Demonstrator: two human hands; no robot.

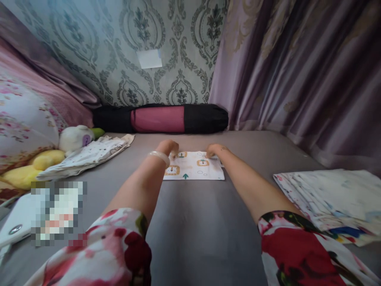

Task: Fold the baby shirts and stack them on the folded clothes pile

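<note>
A small white cloth (pixel 193 170) printed with orange lion faces and green leaf shapes lies flat, in a rectangle, on the grey bed sheet. At its far left corner is my left hand (pixel 169 147), its fingers bent down and closed on the cloth's edge; a pale bangle (pixel 160 157) circles that wrist. My right hand (pixel 213 150) grips the far right corner with curled fingers. Both fingertips are partly hidden behind the hands. A little tag sticks out at the cloth's right side.
A black and pink roll-shaped bag (pixel 157 119) lies along the wall. To the left are a spotted cloth (pixel 86 157), plush toys (pixel 74 139) and a white device (pixel 18 222). Folded cloths (pixel 333 194) are stacked on the right, below the purple curtain (pixel 268 71).
</note>
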